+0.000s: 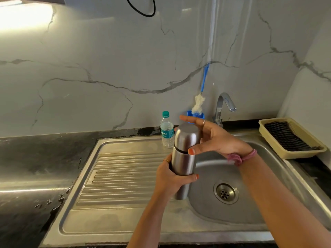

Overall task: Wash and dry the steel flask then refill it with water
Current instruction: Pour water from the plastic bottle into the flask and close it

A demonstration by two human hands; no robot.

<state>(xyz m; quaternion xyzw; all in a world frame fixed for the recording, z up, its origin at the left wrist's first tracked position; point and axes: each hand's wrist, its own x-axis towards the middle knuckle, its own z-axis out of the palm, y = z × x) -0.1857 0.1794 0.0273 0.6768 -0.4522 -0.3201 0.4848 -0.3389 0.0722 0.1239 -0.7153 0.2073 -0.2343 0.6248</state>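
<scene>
- Steel sink [206, 210]: set in dark counter.
- Flask [184, 156]: held upright above sink edge.
- Left hand [172, 178]: wrapped around flask body.
- Right hand [211, 136]: fingers spread, palm against cap [188, 136].

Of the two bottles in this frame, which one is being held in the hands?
The steel flask, held over the sink: left hand grips its body, right hand at its cap. The clear plastic bottle stands untouched behind.
</scene>
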